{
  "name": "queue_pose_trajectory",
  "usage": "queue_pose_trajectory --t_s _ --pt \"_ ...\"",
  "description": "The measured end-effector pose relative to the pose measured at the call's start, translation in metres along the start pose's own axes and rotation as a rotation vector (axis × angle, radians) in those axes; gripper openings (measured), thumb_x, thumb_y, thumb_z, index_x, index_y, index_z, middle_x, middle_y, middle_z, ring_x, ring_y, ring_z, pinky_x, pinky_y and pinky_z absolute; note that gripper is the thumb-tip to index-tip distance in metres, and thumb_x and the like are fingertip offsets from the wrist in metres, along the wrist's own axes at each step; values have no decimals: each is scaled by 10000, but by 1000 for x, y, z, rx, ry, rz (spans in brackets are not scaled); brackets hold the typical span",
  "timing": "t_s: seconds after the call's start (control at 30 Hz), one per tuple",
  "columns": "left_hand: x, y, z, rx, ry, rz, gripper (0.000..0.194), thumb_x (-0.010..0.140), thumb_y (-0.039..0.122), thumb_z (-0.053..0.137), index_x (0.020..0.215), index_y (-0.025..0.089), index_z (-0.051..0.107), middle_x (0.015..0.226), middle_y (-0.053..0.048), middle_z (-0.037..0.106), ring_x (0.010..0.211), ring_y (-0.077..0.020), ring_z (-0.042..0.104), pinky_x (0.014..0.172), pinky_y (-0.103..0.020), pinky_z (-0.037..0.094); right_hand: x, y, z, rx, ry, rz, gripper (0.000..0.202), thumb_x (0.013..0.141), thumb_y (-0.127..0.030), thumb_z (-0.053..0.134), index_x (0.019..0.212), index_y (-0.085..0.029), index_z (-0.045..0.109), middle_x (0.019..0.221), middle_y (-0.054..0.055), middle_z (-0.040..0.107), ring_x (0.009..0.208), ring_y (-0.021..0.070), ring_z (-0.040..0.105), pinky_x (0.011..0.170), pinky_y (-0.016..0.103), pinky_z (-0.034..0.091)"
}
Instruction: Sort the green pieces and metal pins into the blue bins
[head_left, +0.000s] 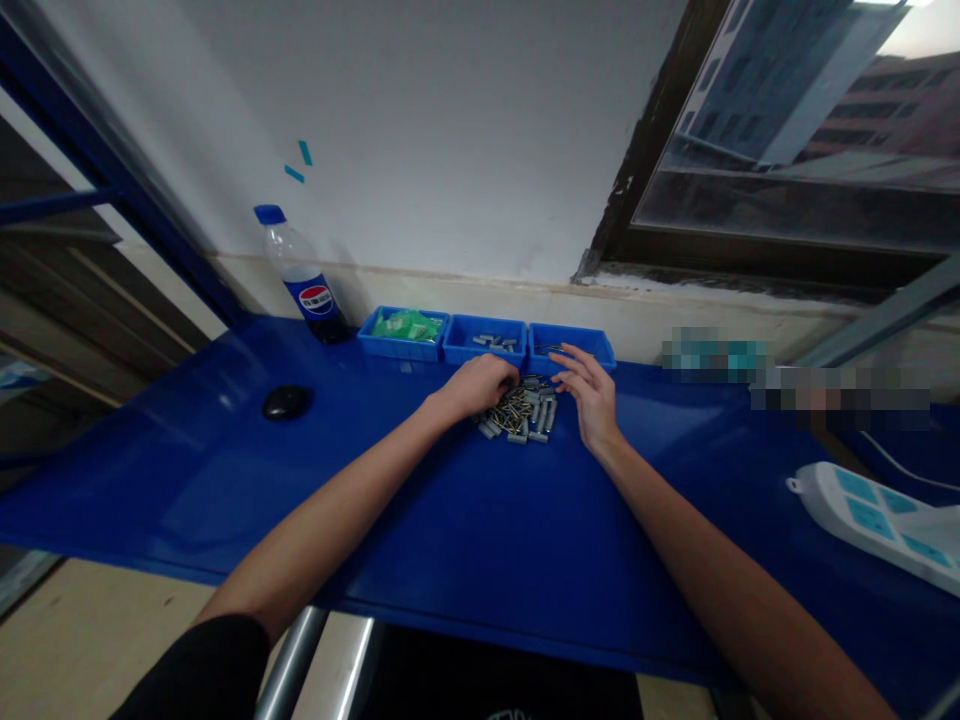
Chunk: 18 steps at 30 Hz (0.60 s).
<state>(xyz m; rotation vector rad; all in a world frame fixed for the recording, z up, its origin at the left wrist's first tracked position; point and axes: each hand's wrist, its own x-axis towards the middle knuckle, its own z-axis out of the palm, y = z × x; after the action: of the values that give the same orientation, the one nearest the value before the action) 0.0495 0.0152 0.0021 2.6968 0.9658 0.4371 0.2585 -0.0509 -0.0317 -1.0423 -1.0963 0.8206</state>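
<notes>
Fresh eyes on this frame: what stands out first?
Likely the pile of small metal and grey pieces mid-table, with the left hand at it and the right hand open beside it. Behind, three blue bins stand in a row, bright green contents in the leftmost. Left of them stands a blue-capped bottle.

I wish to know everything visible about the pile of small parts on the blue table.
The pile is a heap of thin, metallic-looking, brass-coloured, screw-like pieces and grey, cylindrical ones, the grey mostly along the near and right edges. They lie at many angles on the blue table, near the middle tray. The left hand is over its far left part, the right hand beside it; touch is unclear.
</notes>
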Motion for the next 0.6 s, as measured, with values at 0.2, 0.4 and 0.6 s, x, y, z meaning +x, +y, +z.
queue_pose_trajectory --t_s 0.2,0.4,0.6 --pt "1 -2 -1 -17 21 43 319 812 19 564 1011 171 762 919 -75 754 848 -204 693 784 -281 518 -1 -1 0 21 -3 14 431 768 -256 685 1198 -257 718 1154 72 767 794 201 676 696 350 508" --pt "1 -5 0 -51 49 87 386 747 -13 568 1039 151 760 1014 -97 721 835 -189 671 778 -284 532 0 2 -2 -2 -20 11 394 790 -270 682 1181 -257 719 1175 74 762 801 207 679 695 355 512" --pt "4 -9 0 -216 74 82 419 743 2 584 1104 132 751 991 -88 758 793 -171 687 774 -285 551 -1 1 -1 -25 -27 9 393 800 -295 674 1189 -252 713 1179 85 756 808 217 681 705 369 524"
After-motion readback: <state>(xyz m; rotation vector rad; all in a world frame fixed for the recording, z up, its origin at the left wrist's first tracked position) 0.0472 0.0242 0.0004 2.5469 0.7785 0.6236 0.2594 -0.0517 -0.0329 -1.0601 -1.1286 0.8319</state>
